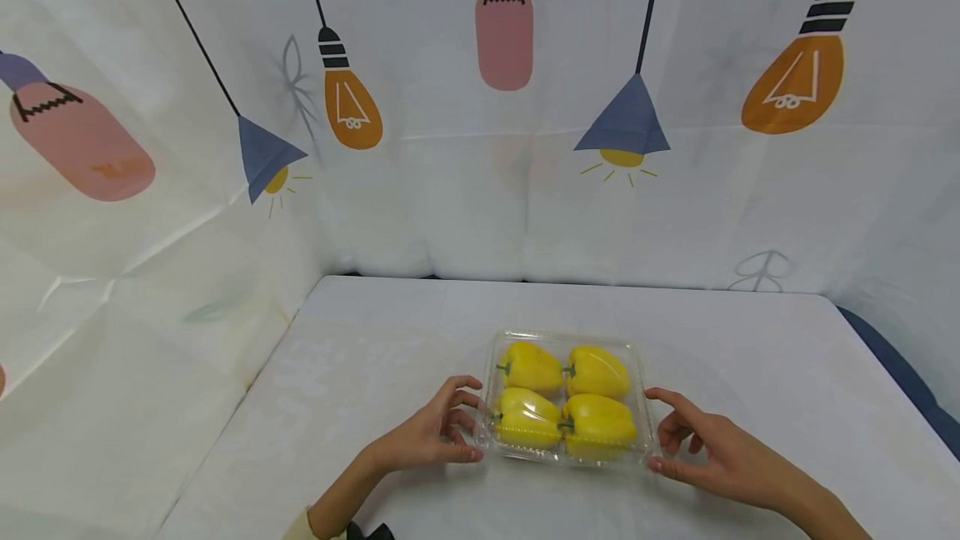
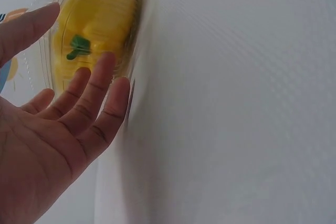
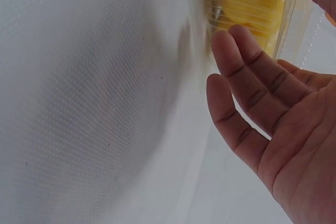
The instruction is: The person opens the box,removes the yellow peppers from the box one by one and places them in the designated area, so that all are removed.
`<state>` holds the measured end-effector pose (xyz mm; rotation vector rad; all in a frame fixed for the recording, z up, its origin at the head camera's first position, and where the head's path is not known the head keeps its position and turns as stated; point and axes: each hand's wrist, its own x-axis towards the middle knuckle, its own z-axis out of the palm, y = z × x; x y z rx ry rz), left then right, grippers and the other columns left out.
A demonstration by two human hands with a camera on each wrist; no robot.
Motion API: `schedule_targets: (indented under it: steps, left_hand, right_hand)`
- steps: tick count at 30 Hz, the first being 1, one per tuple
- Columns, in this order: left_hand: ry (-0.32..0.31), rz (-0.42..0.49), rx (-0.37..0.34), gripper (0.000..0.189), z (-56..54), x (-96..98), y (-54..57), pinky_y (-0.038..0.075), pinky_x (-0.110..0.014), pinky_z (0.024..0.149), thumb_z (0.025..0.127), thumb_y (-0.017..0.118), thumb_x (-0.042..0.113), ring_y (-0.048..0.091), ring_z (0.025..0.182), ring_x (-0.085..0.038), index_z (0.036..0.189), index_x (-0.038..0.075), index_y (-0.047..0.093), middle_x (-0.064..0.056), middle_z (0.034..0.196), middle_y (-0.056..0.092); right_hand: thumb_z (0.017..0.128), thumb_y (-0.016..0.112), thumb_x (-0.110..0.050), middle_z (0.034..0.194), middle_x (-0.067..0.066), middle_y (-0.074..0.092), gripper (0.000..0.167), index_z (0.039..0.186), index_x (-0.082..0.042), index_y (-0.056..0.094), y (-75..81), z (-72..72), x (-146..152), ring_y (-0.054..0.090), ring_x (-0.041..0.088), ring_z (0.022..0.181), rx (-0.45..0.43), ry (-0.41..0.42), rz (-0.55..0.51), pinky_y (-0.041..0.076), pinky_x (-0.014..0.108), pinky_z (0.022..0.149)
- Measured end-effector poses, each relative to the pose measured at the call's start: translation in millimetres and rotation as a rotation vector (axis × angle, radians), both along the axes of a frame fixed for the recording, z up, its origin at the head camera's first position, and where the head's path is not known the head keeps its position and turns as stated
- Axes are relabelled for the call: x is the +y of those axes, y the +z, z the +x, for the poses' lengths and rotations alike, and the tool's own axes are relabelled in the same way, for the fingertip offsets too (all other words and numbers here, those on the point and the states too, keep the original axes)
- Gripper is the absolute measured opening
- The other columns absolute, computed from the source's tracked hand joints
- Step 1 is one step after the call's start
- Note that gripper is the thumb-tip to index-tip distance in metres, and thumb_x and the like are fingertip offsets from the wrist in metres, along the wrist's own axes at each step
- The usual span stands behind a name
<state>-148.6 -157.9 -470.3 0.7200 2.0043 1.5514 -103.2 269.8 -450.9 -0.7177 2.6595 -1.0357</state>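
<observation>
We see one left hand, loosely bent and grasping nothing, beside one clear, glossy plastic box. The box lies between both hands on the white table, well short of its far edge, and holds four shiny yellow peppers with green stems. One right hand curves beside it, likewise ungrasping; we cannot tell whether fingertips touch. Tabletop stretches behind and rightward.

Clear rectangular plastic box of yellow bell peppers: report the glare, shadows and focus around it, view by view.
Head: small bright glints on the clear plastic box over the yellow bell peppers; left wrist: dim, creases of the left hand clear, box and peppers softer; right wrist: broad soft shadow across the white table, creases of the right hand clear, box partly blurred.
</observation>
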Motion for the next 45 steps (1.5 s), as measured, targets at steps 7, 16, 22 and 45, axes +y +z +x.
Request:
schedule_targets:
  steps: [7, 16, 22, 45]
  left_hand:
    - [0.007, 0.036, -0.031, 0.083, 1.5, 0.5, 0.4, 0.053, -0.028, 0.081, 0.084, 0.081, 0.014, 0.059, 0.101, -0.022, 0.144, 0.010, 0.025, -0.013, 0.132, 0.047]
    - [0.013, 0.138, -0.169, 0.074, 1.9, 3.0, 0.4, 0.055, -0.027, 0.074, 0.085, 0.076, 0.004, 0.058, 0.087, -0.018, 0.141, 0.003, 0.028, -0.022, 0.126, 0.047]
    - [0.048, 0.126, -0.208, 0.065, 2.1, 4.2, 2.5, 0.054, -0.026, 0.073, 0.086, 0.075, 0.002, 0.058, 0.079, -0.019, 0.135, 0.002, 0.033, -0.017, 0.115, 0.055]
    - [0.084, 0.169, -0.273, 0.060, 1.4, 4.7, 0.1, 0.046, -0.024, 0.056, 0.083, 0.075, 0.001, 0.055, 0.065, -0.015, 0.133, 0.000, 0.042, -0.015, 0.105, 0.065]
  right_hand:
    - [0.091, 0.071, -0.041, 0.089, -0.017, 0.058, 0.072, 0.144, -0.009, 0.034, -0.6, 0.2, 0.3, 0.056, 0.003, 0.079, 0.005, 0.003, 0.001, 0.050, 0.025, 0.066]
    - [0.091, 0.072, -0.038, 0.089, -0.016, 0.059, 0.072, 0.144, -0.006, 0.034, 0.9, 0.7, -0.5, 0.057, 0.002, 0.078, 0.008, 0.014, -0.028, 0.051, 0.025, 0.066]
    - [0.091, 0.072, -0.035, 0.090, -0.015, 0.061, 0.072, 0.145, -0.005, 0.033, -0.9, 1.1, -0.6, 0.058, 0.003, 0.078, 0.004, 0.021, -0.064, 0.052, 0.025, 0.066]
    - [0.093, 0.072, -0.027, 0.089, -0.014, 0.064, 0.071, 0.144, 0.000, 0.032, -7.2, 0.1, -2.4, 0.061, 0.004, 0.076, 0.027, 0.059, -0.131, 0.053, 0.025, 0.064]
